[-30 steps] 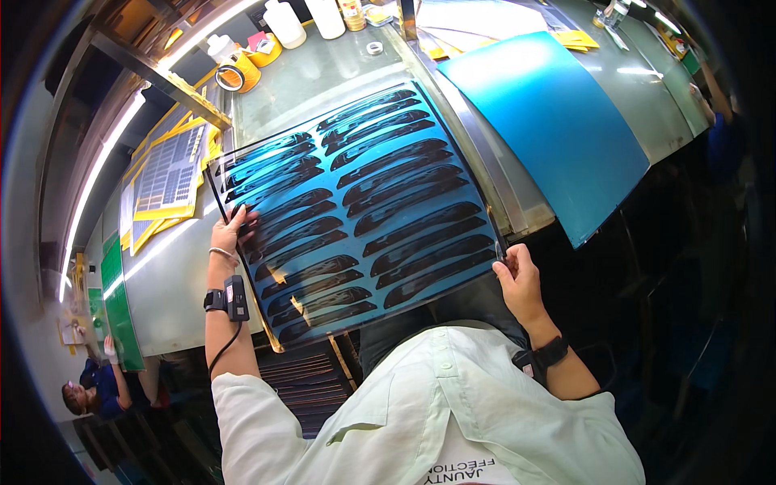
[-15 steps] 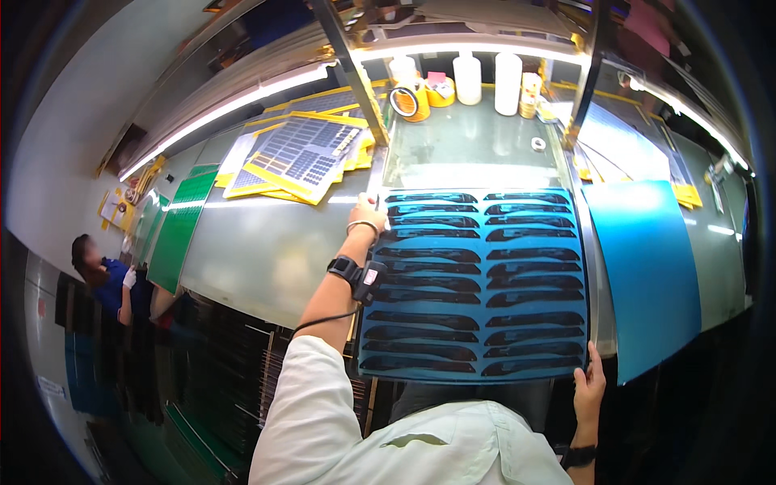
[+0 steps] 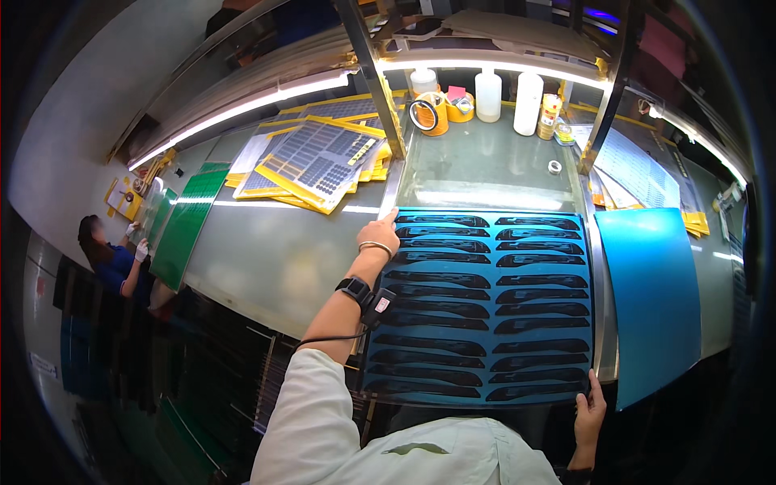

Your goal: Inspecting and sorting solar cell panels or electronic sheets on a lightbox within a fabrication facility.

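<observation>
A blue sheet (image 3: 491,319) bearing two columns of long, curved black shapes lies in front of me, its near edge close to my body. My left hand (image 3: 380,235) grips its far left corner, fingers at the edge. At the near right corner, my right hand (image 3: 589,412) pinches the sheet's edge between thumb and fingers. A watch-like band (image 3: 354,288) and a small black device (image 3: 378,306) with a cable sit on my left forearm.
A plain blue sheet (image 3: 653,303) lies to the right, beyond a metal strip (image 3: 604,323). Yellow-edged patterned films (image 3: 323,162) are stacked left. White bottles (image 3: 529,103) and tape rolls (image 3: 428,113) stand at the back, between shelf posts (image 3: 370,73). A co-worker (image 3: 109,255) handles a green sheet (image 3: 187,234) far left.
The whole view has shifted, putting the bench lower and further right in the picture. Both my hands stay at the same corners; the left fingers reach straighter along the edge. The co-worker's hands have risen.
</observation>
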A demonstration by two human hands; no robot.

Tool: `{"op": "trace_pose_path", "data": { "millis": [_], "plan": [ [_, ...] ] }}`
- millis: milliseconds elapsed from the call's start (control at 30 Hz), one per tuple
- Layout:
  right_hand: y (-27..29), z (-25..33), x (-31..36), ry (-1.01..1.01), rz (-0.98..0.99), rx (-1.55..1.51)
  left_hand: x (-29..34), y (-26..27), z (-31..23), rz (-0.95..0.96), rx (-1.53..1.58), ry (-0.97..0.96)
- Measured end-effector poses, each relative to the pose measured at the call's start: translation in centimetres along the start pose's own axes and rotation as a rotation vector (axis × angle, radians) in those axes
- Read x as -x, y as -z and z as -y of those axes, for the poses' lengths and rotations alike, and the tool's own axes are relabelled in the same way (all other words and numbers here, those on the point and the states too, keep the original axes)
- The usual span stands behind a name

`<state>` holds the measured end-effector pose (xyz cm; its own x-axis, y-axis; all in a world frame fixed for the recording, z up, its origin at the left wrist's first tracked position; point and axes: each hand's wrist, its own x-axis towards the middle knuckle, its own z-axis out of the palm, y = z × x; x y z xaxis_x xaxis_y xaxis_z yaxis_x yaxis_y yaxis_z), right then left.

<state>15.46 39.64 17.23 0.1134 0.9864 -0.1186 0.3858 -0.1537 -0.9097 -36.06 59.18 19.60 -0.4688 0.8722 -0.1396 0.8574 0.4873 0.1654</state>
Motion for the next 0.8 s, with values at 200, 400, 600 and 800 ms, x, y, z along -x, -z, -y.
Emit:
{"op": "trace_pose_path", "data": {
  "millis": [200, 400, 600, 800],
  "plan": [
    [0.6, 0.6, 0.3, -0.05, 0.05, 0.052, -0.4, 0.3, -1.2, 0.009, -0.126, -0.029],
    [1.2, 3.8, 1.8, -0.147, 0.052, 0.05, 0.5, -0.6, -2.3, -0.046, -0.161, -0.114],
    [1.3, 7.8, -4.5, 0.586, 0.062, 0.975, 0.7, -3.1, -1.5, -0.451, -0.248, -0.323],
    [-4.7, 8.2, -22.7, 0.862, -0.016, 1.033, 0.1, -4.4, -0.3, -0.488, -0.212, -0.409]
  ]
}}
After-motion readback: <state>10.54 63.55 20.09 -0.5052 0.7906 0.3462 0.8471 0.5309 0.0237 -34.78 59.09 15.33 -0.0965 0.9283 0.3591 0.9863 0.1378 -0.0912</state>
